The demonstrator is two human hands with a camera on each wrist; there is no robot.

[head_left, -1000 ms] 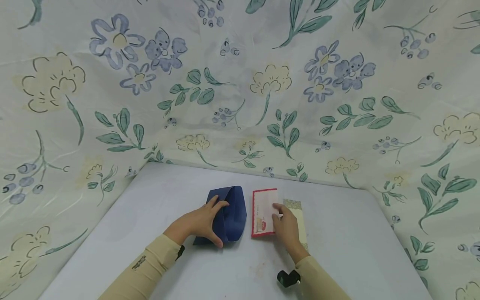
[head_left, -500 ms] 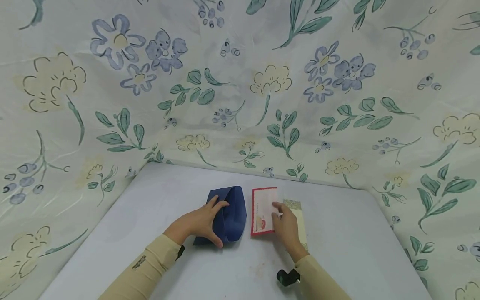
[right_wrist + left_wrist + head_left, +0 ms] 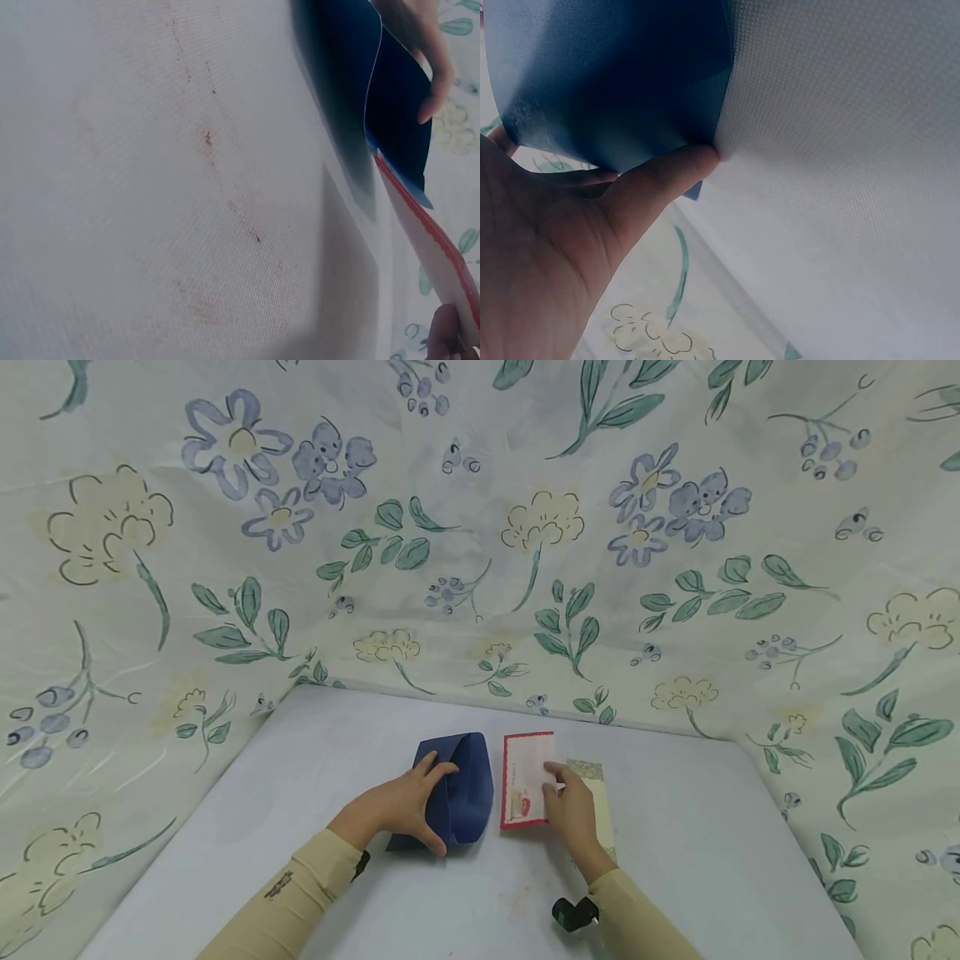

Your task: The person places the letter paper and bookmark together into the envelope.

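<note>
A dark blue envelope (image 3: 472,797) stands with its flap folded out to the right and its mouth gaping. My left hand (image 3: 393,802) grips it across, thumb at the near edge and fingers over the far side; the left wrist view shows the thumb (image 3: 664,176) along the blue paper. Between thumb and fingers, my right hand (image 3: 573,818) pinches the right edge of a pale card (image 3: 528,760) with a red border. The card is just right of the flap, tilted above the table in the right wrist view, its red edge (image 3: 427,217) overlapping the envelope there.
A cream card (image 3: 603,806) with patterned ends lies under the right hand. A black wrist device (image 3: 574,913) hangs by the right sleeve. The white table (image 3: 450,910) has small brownish marks (image 3: 208,139). Flower-printed cloth (image 3: 480,568) surrounds the table at the back and sides.
The red-bordered card has shifted slightly toward the back of the table with the right hand. The left hand and the envelope have stayed in place.
</note>
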